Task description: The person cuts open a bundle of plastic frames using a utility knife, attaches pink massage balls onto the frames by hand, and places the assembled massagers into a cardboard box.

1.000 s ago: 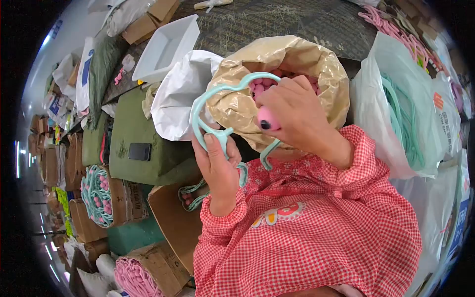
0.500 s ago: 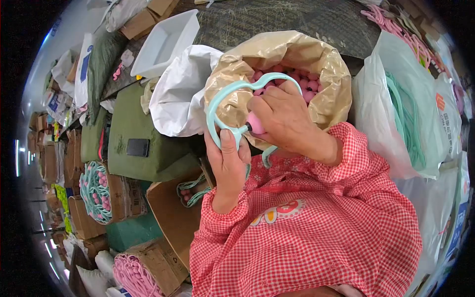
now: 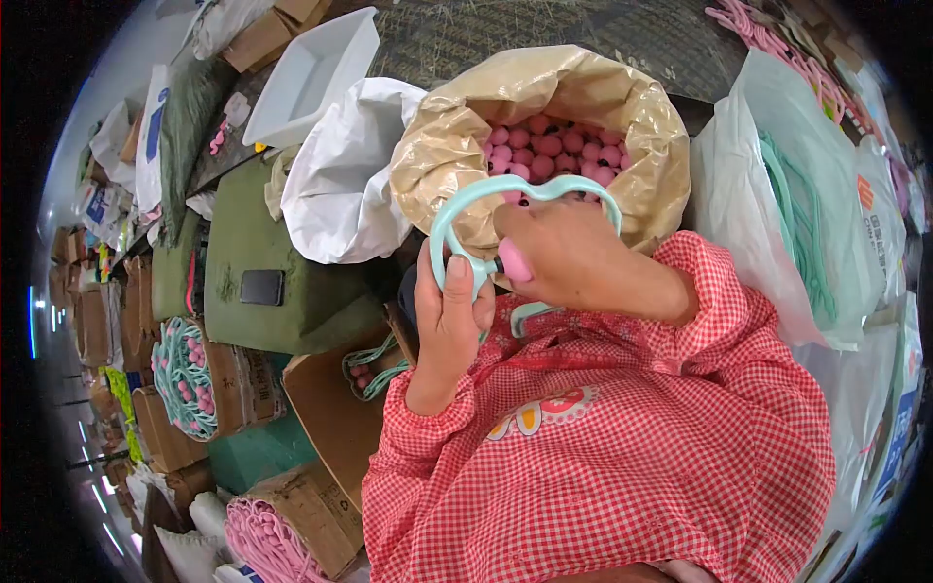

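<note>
A mint-green curved tube (image 3: 457,209) loops up in front of the open brown bag (image 3: 428,146). My left hand (image 3: 450,316) grips its forked part between thumb and fingers. Closed around a pink ball (image 3: 515,261), my right hand (image 3: 573,255) holds it against the short end of the fork, where a dark piece shows at the joint. The tube's far side passes behind my right hand, and its lower end hangs beneath. Many pink balls with black spots (image 3: 550,146) fill the brown bag.
A white bag (image 3: 345,185) and a white tray (image 3: 309,78) stand left of the brown bag. A phone (image 3: 262,287) lies on a green block (image 3: 228,219). Cardboard boxes (image 3: 330,413) are at lower left. On the right is a plastic bag (image 3: 729,185) of green tubes.
The pink ball has moved from apart from the fork to against its short end. Both hands and the tube sit lower relative to the brown bag, exposing more pink balls.
</note>
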Demonstrator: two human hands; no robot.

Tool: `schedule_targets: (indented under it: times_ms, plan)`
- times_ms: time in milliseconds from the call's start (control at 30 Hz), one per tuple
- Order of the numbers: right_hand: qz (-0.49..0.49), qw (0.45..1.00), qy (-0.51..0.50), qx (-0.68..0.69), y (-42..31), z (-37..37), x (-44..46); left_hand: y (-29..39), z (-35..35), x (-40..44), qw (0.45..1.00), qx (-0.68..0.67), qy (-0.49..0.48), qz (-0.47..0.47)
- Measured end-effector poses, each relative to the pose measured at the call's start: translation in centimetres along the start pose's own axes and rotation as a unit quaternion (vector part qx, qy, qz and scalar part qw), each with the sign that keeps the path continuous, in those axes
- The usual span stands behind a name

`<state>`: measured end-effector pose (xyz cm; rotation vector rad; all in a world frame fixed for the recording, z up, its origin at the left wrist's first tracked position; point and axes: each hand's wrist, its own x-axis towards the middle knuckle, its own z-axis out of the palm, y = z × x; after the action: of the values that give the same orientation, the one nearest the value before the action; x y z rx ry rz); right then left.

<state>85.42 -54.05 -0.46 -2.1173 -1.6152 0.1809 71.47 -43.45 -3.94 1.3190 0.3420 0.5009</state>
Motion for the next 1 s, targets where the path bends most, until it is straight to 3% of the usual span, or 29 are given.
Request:
schedule_targets:
  times_ms: [67, 133, 233, 267, 300, 367, 400, 533, 633, 700, 800, 833, 933, 967, 1000]
  plan:
    - [0.025, 0.999, -0.036, 0.028, 0.7, 0.5, 0.0, -0.4, -0.5, 0.0, 0.999, 0.007, -0.034, -0.016]
    - [0.01, 0.958, -0.205, 0.198, 2.2, 1.2, 0.5, -0.6, -0.4, 0.0, 0.998, 0.011, -0.048, -0.025]
    - [0.055, 0.944, -0.224, 0.238, 2.0, 1.9, 0.6, -0.6, -0.4, 0.3, 0.996, 0.027, -0.073, -0.041]
    - [0.021, 0.978, -0.132, 0.16, 2.0, 3.1, 0.1, -1.2, -0.5, 0.5, 0.998, 0.024, -0.053, -0.037]
    - [0.022, 0.977, -0.133, 0.163, 1.8, 3.8, -0.2, -1.8, -0.5, 0.2, 0.998, 0.021, -0.034, -0.04]
    - [0.02, 0.997, 0.07, -0.019, 1.3, 4.6, -0.2, -2.5, 0.1, 0.0, 0.999, -0.009, -0.014, -0.051]
    - [-0.009, 0.988, 0.148, -0.045, 1.5, 5.6, -0.3, -2.6, 0.6, 0.2, 0.999, -0.024, 0.009, -0.04]
    - [-0.047, 0.979, 0.191, -0.051, 2.2, 6.3, 0.2, -3.2, 1.1, 0.0, 0.995, -0.057, 0.057, -0.064]
    - [-0.023, 0.993, 0.116, -0.031, 2.2, 5.9, 0.5, -3.6, 0.1, 0.3, 0.992, -0.075, 0.041, -0.09]
    - [-0.003, 0.998, -0.064, -0.014, 2.2, 4.3, 1.1, -3.6, -0.4, 0.4, 0.99, -0.083, 0.022, -0.11]
    - [0.033, 0.992, -0.122, 0.008, 1.6, 3.0, 1.9, -3.1, -0.3, 0.5, 0.984, -0.12, 0.014, -0.129]
    - [0.034, 0.992, -0.122, 0.007, 1.8, 2.8, 2.0, -2.9, -0.3, 0.7, 0.987, -0.117, 0.032, -0.108]
    - [-0.055, 0.995, 0.064, 0.053, 1.3, 0.8, 1.8, -1.5, -0.2, 1.4, 0.984, -0.15, 0.071, -0.069]
    - [-0.054, 0.995, 0.063, 0.053, 1.2, 0.0, 1.6, -0.9, -0.3, 1.5, 0.976, -0.189, 0.094, -0.051]
    - [-0.107, 0.985, 0.125, 0.043, 1.4, -0.6, 1.5, -0.5, -0.9, 1.7, 0.976, -0.204, 0.063, -0.044]
